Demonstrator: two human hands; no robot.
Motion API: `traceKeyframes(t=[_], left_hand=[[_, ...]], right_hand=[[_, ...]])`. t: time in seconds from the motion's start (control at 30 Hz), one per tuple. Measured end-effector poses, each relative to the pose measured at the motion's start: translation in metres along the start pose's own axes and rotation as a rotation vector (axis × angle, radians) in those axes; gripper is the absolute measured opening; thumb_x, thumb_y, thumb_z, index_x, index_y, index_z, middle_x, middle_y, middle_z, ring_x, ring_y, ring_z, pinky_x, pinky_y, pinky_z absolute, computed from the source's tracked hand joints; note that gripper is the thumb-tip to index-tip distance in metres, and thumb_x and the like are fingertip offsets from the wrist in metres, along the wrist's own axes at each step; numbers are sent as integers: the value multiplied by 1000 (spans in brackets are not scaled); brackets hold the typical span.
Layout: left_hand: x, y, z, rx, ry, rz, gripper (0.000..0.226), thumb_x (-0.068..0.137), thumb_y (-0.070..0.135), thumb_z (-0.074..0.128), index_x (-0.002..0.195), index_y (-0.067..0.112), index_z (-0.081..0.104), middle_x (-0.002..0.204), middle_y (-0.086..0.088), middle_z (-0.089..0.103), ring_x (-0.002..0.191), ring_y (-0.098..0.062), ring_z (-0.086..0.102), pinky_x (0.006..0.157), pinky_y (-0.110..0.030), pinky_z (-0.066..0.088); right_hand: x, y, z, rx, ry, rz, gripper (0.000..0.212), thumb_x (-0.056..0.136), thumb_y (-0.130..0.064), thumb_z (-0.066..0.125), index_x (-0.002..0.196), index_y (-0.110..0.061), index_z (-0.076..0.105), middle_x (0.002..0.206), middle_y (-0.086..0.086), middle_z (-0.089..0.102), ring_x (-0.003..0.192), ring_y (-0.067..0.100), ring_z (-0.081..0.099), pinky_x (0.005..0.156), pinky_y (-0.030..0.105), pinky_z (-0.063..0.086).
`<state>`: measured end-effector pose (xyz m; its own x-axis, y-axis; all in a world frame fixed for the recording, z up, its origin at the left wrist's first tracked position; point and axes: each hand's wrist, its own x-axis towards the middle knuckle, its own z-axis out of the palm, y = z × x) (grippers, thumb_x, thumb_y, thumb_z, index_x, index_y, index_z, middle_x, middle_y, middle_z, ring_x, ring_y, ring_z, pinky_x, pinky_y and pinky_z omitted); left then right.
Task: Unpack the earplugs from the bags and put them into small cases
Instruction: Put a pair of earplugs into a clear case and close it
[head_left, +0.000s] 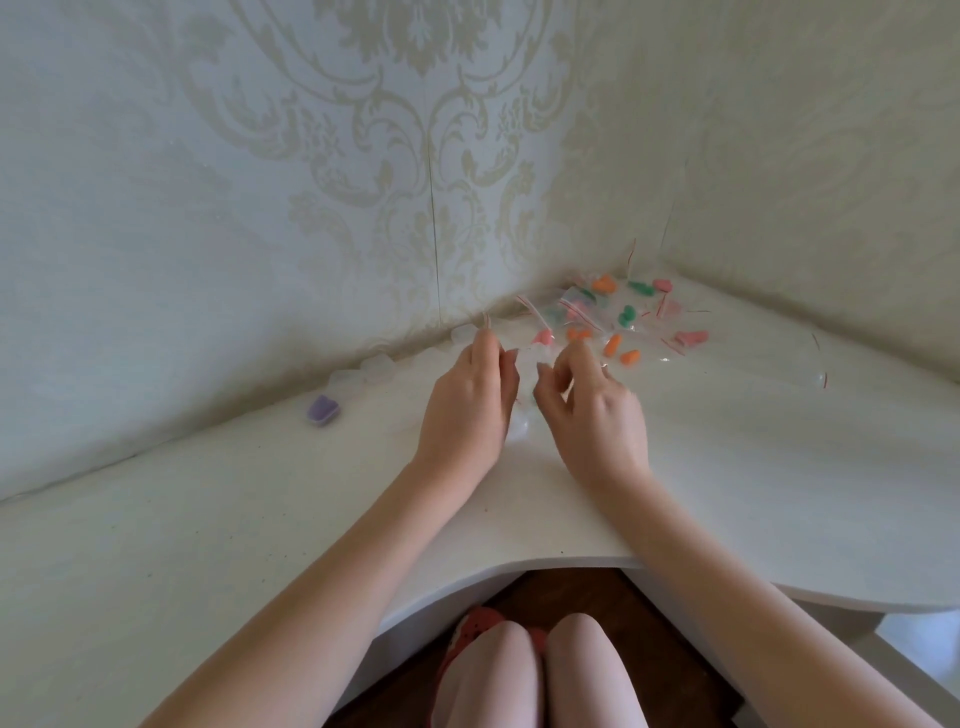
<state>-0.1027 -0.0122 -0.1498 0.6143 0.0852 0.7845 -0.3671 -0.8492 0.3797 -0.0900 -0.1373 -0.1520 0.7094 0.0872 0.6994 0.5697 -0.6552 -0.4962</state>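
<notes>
My left hand (467, 400) and my right hand (592, 410) are close together over the white desk (260, 519), fingers curled. Between their fingertips they pinch a small clear zip bag (527, 358). Its red strip sticks up behind, and a pink earplug (543, 338) shows at its far end. A small clear case (519, 428) lies on the desk just below and between the hands. A pile of clear bags with orange, green and pink earplugs (623, 312) sits in the corner beyond my right hand.
Several empty clear cases (363, 369) line the wall to the left. A case with purple earplugs (323, 410) stands further left. An empty bag (818, 376) lies at the right. Patterned walls close the corner. The desk's curved front edge is near my knees.
</notes>
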Motion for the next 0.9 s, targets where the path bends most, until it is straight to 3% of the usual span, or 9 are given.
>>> traceKeyframes(t=[0.1, 0.2, 0.33, 0.43, 0.5, 0.57, 0.63, 0.7, 0.9], left_hand=[[0, -1, 0, 5, -4, 24, 31, 96, 26, 38, 77, 3, 47, 62, -10, 52, 44, -28, 47, 44, -27, 29], [-2, 0, -3, 16, -1, 113, 20, 95, 21, 40, 83, 6, 45, 66, -12, 54, 48, -31, 51, 40, -30, 36], [0, 5, -2, 127, 115, 295, 17, 93, 15, 53, 78, 7, 51, 63, -6, 51, 49, -23, 49, 42, -30, 36], [-5, 12, 3, 135, 115, 390, 27, 94, 20, 51, 73, 4, 58, 64, -5, 55, 52, -21, 52, 44, -32, 41], [-7, 15, 2, -22, 54, 263, 24, 94, 22, 49, 81, 5, 58, 68, -3, 58, 54, -20, 53, 48, -32, 43], [-2, 15, -3, -237, 39, -41, 18, 96, 24, 48, 90, 10, 57, 70, 4, 57, 58, -15, 54, 53, -27, 43], [5, 6, -5, -431, 26, -364, 11, 96, 26, 52, 99, 16, 56, 78, 7, 58, 63, -14, 60, 53, -25, 49], [10, -1, -5, -678, -34, -598, 13, 94, 22, 57, 106, 17, 57, 88, 2, 61, 73, -16, 66, 55, -27, 56], [13, -1, -6, -916, -56, -725, 13, 87, 0, 63, 81, 10, 68, 77, -4, 69, 68, -11, 69, 64, -21, 55]], right_hand=[[-1, -2, 0, -115, -2, -197, 32, 78, -2, 63, 87, -21, 39, 93, 4, 55, 72, 24, 48, 39, 27, 37], [-2, -2, -2, -212, 6, -245, 30, 72, -1, 64, 91, -24, 60, 114, 3, 54, 91, 25, 53, 41, 24, 35], [-1, 2, -3, -379, -9, -203, 20, 81, -13, 50, 88, -14, 69, 114, 11, 63, 88, 34, 62, 44, 24, 31], [0, 4, 2, -421, -316, -32, 30, 92, -7, 43, 117, -5, 59, 111, 14, 63, 99, 35, 59, 60, 32, 34], [4, 8, 2, -300, -394, 88, 40, 94, -8, 37, 133, -11, 47, 111, 10, 61, 92, 30, 57, 65, 30, 34], [7, 11, -1, 25, -361, 147, 54, 92, -5, 38, 141, -29, 41, 118, 2, 61, 81, 18, 54, 67, 26, 37], [7, 12, -3, 288, -339, 157, 73, 90, -1, 39, 137, -56, 29, 118, -6, 58, 87, 4, 54, 74, 17, 39], [7, 14, -4, 348, -366, 143, 79, 91, 1, 39, 128, -67, 23, 118, -8, 56, 103, 4, 54, 83, 17, 38], [8, 18, 1, 436, -389, 134, 67, 89, -1, 42, 129, -54, 40, 136, -7, 52, 127, 8, 45, 90, 9, 36]])
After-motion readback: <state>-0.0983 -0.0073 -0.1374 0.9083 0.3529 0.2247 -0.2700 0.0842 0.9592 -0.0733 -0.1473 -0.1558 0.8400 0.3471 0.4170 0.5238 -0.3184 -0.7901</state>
